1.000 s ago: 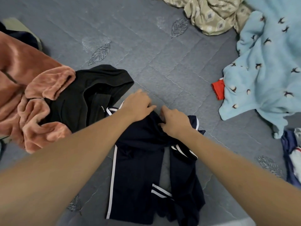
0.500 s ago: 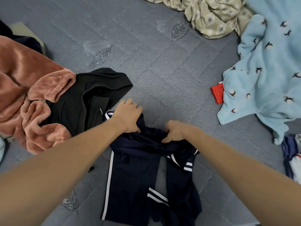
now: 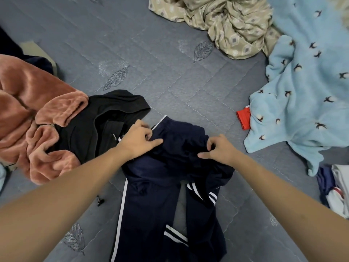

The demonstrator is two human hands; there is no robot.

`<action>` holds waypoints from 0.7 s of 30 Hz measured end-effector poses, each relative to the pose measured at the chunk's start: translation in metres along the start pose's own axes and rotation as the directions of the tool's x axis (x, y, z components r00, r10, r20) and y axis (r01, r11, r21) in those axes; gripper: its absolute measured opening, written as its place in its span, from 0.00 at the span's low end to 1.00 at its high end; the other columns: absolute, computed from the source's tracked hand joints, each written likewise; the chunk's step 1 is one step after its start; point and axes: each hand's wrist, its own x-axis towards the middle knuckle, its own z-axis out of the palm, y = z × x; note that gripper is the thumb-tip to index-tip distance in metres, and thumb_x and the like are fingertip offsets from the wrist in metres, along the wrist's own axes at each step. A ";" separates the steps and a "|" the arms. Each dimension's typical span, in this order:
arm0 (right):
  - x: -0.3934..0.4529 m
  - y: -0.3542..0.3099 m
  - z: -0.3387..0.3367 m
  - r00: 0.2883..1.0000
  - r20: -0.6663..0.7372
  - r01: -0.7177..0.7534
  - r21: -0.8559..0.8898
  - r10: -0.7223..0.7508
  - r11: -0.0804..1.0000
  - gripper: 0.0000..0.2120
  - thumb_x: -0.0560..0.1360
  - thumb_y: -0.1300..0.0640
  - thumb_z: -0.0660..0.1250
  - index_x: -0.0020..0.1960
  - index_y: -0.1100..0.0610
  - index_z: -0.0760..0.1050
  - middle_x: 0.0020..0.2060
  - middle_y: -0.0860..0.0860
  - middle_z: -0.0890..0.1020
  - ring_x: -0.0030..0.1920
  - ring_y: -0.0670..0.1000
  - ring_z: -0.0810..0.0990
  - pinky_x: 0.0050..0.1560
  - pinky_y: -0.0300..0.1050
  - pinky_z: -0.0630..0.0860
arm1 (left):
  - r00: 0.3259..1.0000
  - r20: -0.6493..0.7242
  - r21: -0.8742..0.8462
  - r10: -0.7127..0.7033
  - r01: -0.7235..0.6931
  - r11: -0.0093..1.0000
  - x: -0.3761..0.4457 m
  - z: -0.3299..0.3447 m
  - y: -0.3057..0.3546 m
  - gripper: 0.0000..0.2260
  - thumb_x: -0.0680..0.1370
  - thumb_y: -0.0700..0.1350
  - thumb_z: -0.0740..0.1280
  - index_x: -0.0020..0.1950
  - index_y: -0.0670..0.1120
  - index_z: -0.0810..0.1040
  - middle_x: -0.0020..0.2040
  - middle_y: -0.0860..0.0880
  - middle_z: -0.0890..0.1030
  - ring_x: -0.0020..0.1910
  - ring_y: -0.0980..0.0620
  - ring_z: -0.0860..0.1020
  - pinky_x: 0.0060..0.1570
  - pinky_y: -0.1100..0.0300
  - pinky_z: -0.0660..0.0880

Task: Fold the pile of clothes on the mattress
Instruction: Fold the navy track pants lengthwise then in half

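navy track pants (image 3: 151, 205) lie lengthwise, waistband pointing away, pinched by left hand (image 3: 138, 138) and right hand (image 3: 219, 150) fingers.

Grey quilted mattress (image 3: 188, 87) carries navy trousers (image 3: 151, 205) and scattered garments.

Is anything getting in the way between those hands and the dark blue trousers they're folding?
Nothing visible does. The left hand and right hand both already grip the navy trousers at the waistband. The black garment lies beside it, at the left.

navy striped trousers (image 3: 151, 201), bunched waistband, mattress (image 3: 132, 44)
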 end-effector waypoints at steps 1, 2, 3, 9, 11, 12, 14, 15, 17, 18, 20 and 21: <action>0.004 -0.001 0.000 0.997 0.028 -0.080 0.130 0.077 0.988 0.21 0.69 0.45 0.81 0.36 0.54 0.72 0.39 0.50 0.77 0.40 0.49 0.76 0.45 0.44 0.71 | 0.998 0.010 -0.085 -0.065 0.066 0.994 0.006 0.003 0.010 0.24 0.73 0.61 0.76 0.32 0.45 0.73 0.50 0.51 0.76 0.51 0.55 0.76 0.57 0.56 0.73; 0.008 0.000 0.000 0.990 0.003 -0.139 0.230 0.142 0.963 0.20 0.71 0.43 0.79 0.37 0.54 0.72 0.37 0.49 0.77 0.39 0.49 0.76 0.44 0.44 0.72 | 0.993 0.003 -0.139 -0.120 0.119 0.983 0.012 0.005 0.019 0.25 0.73 0.63 0.75 0.33 0.44 0.74 0.43 0.51 0.78 0.43 0.55 0.77 0.49 0.56 0.74; 0.013 0.002 0.000 0.980 -0.055 -0.166 0.286 0.189 0.944 0.19 0.74 0.43 0.76 0.38 0.54 0.72 0.36 0.49 0.76 0.38 0.49 0.75 0.43 0.44 0.72 | 0.986 -0.005 -0.176 -0.167 0.164 0.971 0.018 0.007 0.028 0.24 0.73 0.64 0.75 0.38 0.44 0.75 0.38 0.50 0.78 0.38 0.54 0.76 0.44 0.55 0.72; 0.021 0.007 0.001 0.969 0.062 -0.247 0.265 0.239 0.932 0.19 0.73 0.50 0.80 0.53 0.56 0.73 0.49 0.50 0.80 0.51 0.53 0.82 0.55 0.50 0.79 | 0.959 0.113 -0.332 -0.258 0.281 0.900 0.055 0.022 0.034 0.23 0.73 0.53 0.80 0.61 0.45 0.77 0.52 0.50 0.83 0.51 0.50 0.82 0.47 0.58 0.75; 0.017 0.005 0.000 0.985 0.093 -0.171 0.424 0.145 0.889 0.14 0.73 0.57 0.80 0.55 0.58 0.79 0.51 0.54 0.86 0.54 0.56 0.86 0.61 0.55 0.82 | 0.961 0.082 -0.384 -0.263 0.274 0.882 0.058 0.022 0.030 0.12 0.76 0.47 0.78 0.54 0.44 0.81 0.49 0.46 0.85 0.49 0.46 0.84 0.48 0.52 0.79; 0.016 0.006 -0.002 0.994 0.059 -0.105 0.474 0.087 0.874 0.13 0.74 0.60 0.79 0.56 0.58 0.81 0.51 0.54 0.87 0.54 0.56 0.86 0.61 0.57 0.82 | 0.970 0.051 -0.406 -0.238 0.238 0.882 0.057 0.019 0.028 0.08 0.77 0.46 0.76 0.49 0.43 0.82 0.45 0.44 0.85 0.45 0.45 0.84 0.49 0.49 0.80; 0.014 0.007 -0.011 0.997 -0.078 0.036 0.504 0.004 0.863 0.11 0.75 0.61 0.77 0.54 0.59 0.80 0.47 0.52 0.87 0.50 0.52 0.86 0.58 0.54 0.83 | 0.986 -0.030 -0.454 -0.164 0.133 0.881 0.052 0.006 0.026 0.09 0.79 0.46 0.74 0.42 0.43 0.81 0.40 0.46 0.83 0.40 0.49 0.80 0.46 0.50 0.78; 0.013 0.006 -0.020 0.988 -0.155 0.092 0.479 -0.019 0.873 0.09 0.76 0.61 0.76 0.52 0.60 0.78 0.44 0.52 0.85 0.46 0.50 0.84 0.54 0.51 0.82 | 0.988 -0.071 -0.489 -0.136 0.084 0.868 0.049 -0.002 0.027 0.10 0.80 0.46 0.73 0.42 0.43 0.81 0.39 0.48 0.81 0.40 0.51 0.78 0.45 0.52 0.76; 0.011 0.000 -0.044 0.967 -0.246 0.166 0.400 -0.069 0.901 0.11 0.77 0.60 0.76 0.48 0.63 0.74 0.39 0.52 0.79 0.41 0.47 0.78 0.47 0.47 0.76 | 0.982 -0.132 -0.560 -0.135 0.038 0.828 0.042 -0.021 0.033 0.13 0.81 0.47 0.72 0.44 0.38 0.80 0.40 0.48 0.80 0.41 0.52 0.77 0.45 0.53 0.74; 0.009 -0.004 -0.058 0.963 -0.249 0.191 0.356 -0.104 0.915 0.12 0.76 0.59 0.77 0.45 0.63 0.74 0.37 0.52 0.78 0.39 0.47 0.77 0.46 0.47 0.74 | 0.977 -0.161 -0.573 -0.141 0.024 0.820 0.040 -0.032 0.037 0.16 0.81 0.48 0.72 0.45 0.34 0.79 0.40 0.46 0.78 0.41 0.51 0.76 0.45 0.53 0.73; 0.002 -0.016 -0.087 0.966 -0.208 0.209 0.268 -0.155 0.941 0.16 0.73 0.57 0.80 0.38 0.57 0.72 0.32 0.48 0.75 0.34 0.45 0.74 0.39 0.43 0.71 | 0.971 -0.215 -0.542 -0.106 -0.028 0.840 0.036 -0.053 0.050 0.18 0.80 0.46 0.73 0.44 0.30 0.77 0.39 0.44 0.77 0.40 0.50 0.74 0.44 0.53 0.72; -0.001 -0.022 -0.099 0.967 -0.194 0.210 0.228 -0.168 0.951 0.20 0.72 0.58 0.81 0.36 0.56 0.69 0.29 0.46 0.72 0.30 0.43 0.71 0.35 0.40 0.68 | 0.971 -0.226 -0.521 -0.080 -0.051 0.852 0.035 -0.062 0.056 0.16 0.80 0.45 0.74 0.45 0.31 0.79 0.40 0.44 0.78 0.40 0.50 0.75 0.45 0.52 0.73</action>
